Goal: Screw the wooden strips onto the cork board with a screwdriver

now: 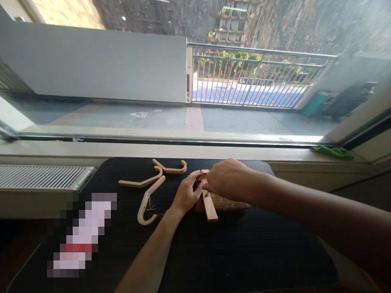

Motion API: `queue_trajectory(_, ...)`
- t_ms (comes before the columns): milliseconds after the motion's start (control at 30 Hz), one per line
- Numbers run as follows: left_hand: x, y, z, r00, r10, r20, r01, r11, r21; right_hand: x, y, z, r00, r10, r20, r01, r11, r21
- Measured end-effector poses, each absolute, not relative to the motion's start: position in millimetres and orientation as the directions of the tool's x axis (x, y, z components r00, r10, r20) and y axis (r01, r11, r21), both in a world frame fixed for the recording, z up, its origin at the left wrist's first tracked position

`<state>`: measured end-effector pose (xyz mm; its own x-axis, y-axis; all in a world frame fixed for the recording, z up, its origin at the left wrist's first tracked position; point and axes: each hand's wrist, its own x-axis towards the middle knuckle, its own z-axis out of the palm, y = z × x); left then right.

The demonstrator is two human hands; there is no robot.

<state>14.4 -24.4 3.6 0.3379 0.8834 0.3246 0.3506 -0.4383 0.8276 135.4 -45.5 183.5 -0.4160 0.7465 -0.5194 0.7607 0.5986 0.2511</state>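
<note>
A pale wooden hook-shaped piece [210, 208] lies across a brown block [230, 203], its straight end pointing toward me. Its far part is partly hidden by my hands. My left hand [187, 192] is closed against the left side of this piece, with thumb and fingers around its far part. Over the same part, my right hand [225, 177] is curled into a fist from the right. Whatever sits inside that fist is hidden. A small dark screw [207, 195] shows in the wooden piece, just below my hands.
Left of my hands lie three more bent wooden hooks [146, 207], with several loose screws [151, 208] near the closest one. The black table [244, 252] stands against a window sill [198, 151]. A green cloth [332, 152] rests on the sill at right. A blurred patch covers the left side.
</note>
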Motion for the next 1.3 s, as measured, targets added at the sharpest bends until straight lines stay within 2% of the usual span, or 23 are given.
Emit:
queue_trajectory(133,14.9,-24.3,3.7,0.329,0.884,0.333,0.357,-0.443,0.823,137.3,-47.7,185.0,-0.417,0.726,-0.547,0.738,0.622,0.263)
queue_trajectory(333,14.6,-26.6,7.3,0.322,0.903,0.285,0.365,-0.397,0.842,144.7,-51.0,186.7,-0.473,0.75,-0.463,0.851,0.524,-0.02)
queue_trajectory(533,12.8,-29.3,8.7,0.353,0.908,0.224,0.362,-0.353,0.863,148.4,-55.5,185.3,-0.631,0.603,-0.488,0.699,0.715,-0.019)
queue_trajectory(667,12.6,-28.4,6.5,0.384,0.886,0.26,0.321,-0.392,0.862,155.8,-61.9,181.2,-0.675,0.644,-0.36,0.716,0.689,-0.113)
queue_trajectory(767,11.6,-26.7,5.2,0.41,0.865,0.288,0.333,-0.437,0.836,161.6,-62.8,177.8,-0.699,0.639,-0.322,0.703,0.698,-0.141)
queue_trajectory(933,11.0,-26.4,5.5,0.432,0.846,0.314,0.331,-0.472,0.817,163.4,-60.2,175.5,-0.696,0.593,-0.405,0.689,0.711,-0.143)
queue_trajectory(1100,13.8,-28.9,5.2,0.39,0.879,0.275,0.382,-0.426,0.82,163.2,-58.9,173.0,-0.703,0.53,-0.473,0.639,0.763,-0.094)
queue_trajectory(1300,14.2,-29.0,6.7,0.393,0.897,0.203,0.428,-0.374,0.823,162.5,-57.6,172.0,-0.709,0.523,-0.473,0.648,0.748,-0.145)
